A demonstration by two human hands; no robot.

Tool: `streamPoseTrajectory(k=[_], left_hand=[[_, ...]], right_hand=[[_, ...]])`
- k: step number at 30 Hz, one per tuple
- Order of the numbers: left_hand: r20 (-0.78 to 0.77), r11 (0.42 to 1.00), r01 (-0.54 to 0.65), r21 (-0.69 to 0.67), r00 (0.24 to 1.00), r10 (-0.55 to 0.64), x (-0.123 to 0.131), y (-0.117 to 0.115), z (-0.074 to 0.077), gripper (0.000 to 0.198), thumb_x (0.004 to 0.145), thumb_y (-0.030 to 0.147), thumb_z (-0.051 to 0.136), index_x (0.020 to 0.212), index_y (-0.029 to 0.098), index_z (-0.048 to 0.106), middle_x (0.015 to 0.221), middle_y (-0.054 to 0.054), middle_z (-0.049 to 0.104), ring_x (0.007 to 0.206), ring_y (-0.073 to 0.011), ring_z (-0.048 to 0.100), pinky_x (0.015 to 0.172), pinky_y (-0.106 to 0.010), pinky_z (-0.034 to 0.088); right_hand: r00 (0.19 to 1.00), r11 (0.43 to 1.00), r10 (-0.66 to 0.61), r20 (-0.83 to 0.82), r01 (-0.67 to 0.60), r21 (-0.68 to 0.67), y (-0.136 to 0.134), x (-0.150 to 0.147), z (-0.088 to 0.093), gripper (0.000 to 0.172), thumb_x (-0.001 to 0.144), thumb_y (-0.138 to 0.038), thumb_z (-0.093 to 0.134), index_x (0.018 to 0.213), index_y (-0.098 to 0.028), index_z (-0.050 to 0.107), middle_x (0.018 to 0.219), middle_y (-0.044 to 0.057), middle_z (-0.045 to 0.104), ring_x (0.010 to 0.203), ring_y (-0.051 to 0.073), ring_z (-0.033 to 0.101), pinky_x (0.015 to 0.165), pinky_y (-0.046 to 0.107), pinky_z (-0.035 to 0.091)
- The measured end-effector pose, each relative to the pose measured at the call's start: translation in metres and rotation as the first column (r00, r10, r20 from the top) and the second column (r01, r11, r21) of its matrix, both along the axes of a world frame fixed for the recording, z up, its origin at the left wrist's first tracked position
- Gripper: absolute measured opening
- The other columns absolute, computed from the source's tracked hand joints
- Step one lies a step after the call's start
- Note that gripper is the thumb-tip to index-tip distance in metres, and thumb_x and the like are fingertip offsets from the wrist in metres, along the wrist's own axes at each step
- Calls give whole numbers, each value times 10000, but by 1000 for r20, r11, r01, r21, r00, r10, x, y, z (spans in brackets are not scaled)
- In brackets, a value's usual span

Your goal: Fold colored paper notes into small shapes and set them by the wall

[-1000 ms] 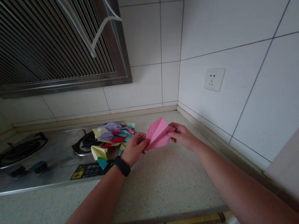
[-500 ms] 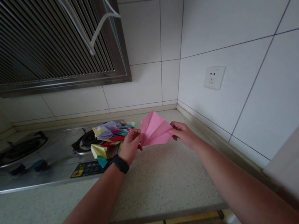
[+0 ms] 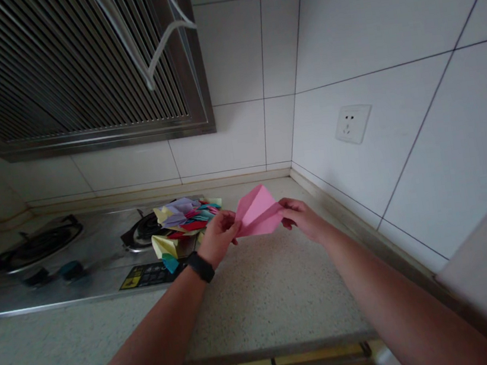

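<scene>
A creased sheet of pink paper (image 3: 256, 212) is held up over the counter between both hands. My left hand (image 3: 220, 233), with a black band on its wrist, is closed on the paper's left corner. On the other side my right hand (image 3: 299, 217) pinches the right corner. Fold lines run across the sheet, and its far edge comes to a point. Just left of my left hand lies a heap of folded coloured papers (image 3: 180, 212), in purple, yellow, red and teal. It rests partly on the stove.
A gas stove (image 3: 99, 243) with two burners is set into the speckled counter (image 3: 268, 305) at left. The range hood (image 3: 76, 67) hangs above it, with a white cable. A socket (image 3: 353, 124) sits on the right tiled wall. Drawer handles (image 3: 321, 362) run below the counter edge.
The pink paper has narrowed and tilted between my hands, its left part folding inward. My left hand has shifted slightly right. The view has also moved a little.
</scene>
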State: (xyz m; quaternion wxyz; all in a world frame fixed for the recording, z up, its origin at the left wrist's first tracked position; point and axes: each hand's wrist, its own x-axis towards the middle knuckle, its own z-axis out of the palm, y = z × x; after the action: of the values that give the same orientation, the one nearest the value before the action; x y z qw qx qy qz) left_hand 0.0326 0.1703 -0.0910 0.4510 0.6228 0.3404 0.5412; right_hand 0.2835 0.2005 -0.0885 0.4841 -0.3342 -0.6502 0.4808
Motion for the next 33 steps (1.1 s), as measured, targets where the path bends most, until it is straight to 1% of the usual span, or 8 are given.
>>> streamPoseTrajectory(k=[5,8,13,19,22,25,29,33], left_hand=[[-143,993,-60,98,987,73,-4,4,-3,258,792,326,659,942,120,619,852,-56,606,723,-119,558,624,-231,495],[-235,978,-61,201,966,109,-8,3,-3,202,800,231,627,977,147,676,923,-70,653,802,-147,603,754,-277,501],[-371,840,-60,539,879,300,-9,-5,5,212,799,121,582,936,200,723,963,-64,652,949,-185,588,904,-338,458],[-363,757,-72,650,846,392,-12,-6,11,237,798,103,587,936,226,736,1003,-66,638,988,-190,569,915,-340,451],[-355,760,-87,645,846,398,-13,-6,12,242,796,105,583,939,224,737,1014,-71,639,984,-196,575,916,-346,457],[-351,806,-107,582,861,368,-13,-7,11,233,825,144,568,984,214,724,1004,-72,645,957,-187,593,891,-328,480],[-285,928,-163,334,921,264,-9,-3,4,242,847,279,589,1044,172,682,946,-75,646,756,-157,631,675,-268,533],[-133,981,-149,126,977,166,-7,4,-1,352,824,389,624,1053,121,643,875,-70,633,673,-148,632,618,-275,554]], right_hand=[[993,994,-110,49,111,-18,2,-1,-1,323,844,-489,574,935,-181,545,566,-34,501,456,88,426,425,213,335],[993,993,-109,45,110,-36,1,-3,1,348,844,-492,559,1014,-188,566,618,-12,552,466,99,457,424,222,354],[992,987,-96,-78,85,-135,-5,-5,6,276,808,-396,580,967,-174,623,639,-3,540,534,111,501,454,221,375],[987,990,-17,-158,-6,-143,-8,-5,9,254,814,-380,574,969,-179,585,700,-2,551,547,113,528,452,221,382],[985,990,18,-170,-41,-133,-8,-3,9,296,822,-385,568,1054,-200,562,758,4,581,556,118,556,461,228,400],[991,994,12,-133,-26,-107,-10,-2,9,382,826,-410,577,1157,-223,537,707,-4,581,550,128,565,481,239,420],[997,998,-6,-80,1,-70,-11,-2,11,393,847,-463,559,1160,-229,519,778,24,640,541,122,563,479,234,403],[996,996,-83,-14,83,-24,-8,-1,12,411,849,-495,555,1129,-194,551,669,9,596,501,110,516,452,225,376]])
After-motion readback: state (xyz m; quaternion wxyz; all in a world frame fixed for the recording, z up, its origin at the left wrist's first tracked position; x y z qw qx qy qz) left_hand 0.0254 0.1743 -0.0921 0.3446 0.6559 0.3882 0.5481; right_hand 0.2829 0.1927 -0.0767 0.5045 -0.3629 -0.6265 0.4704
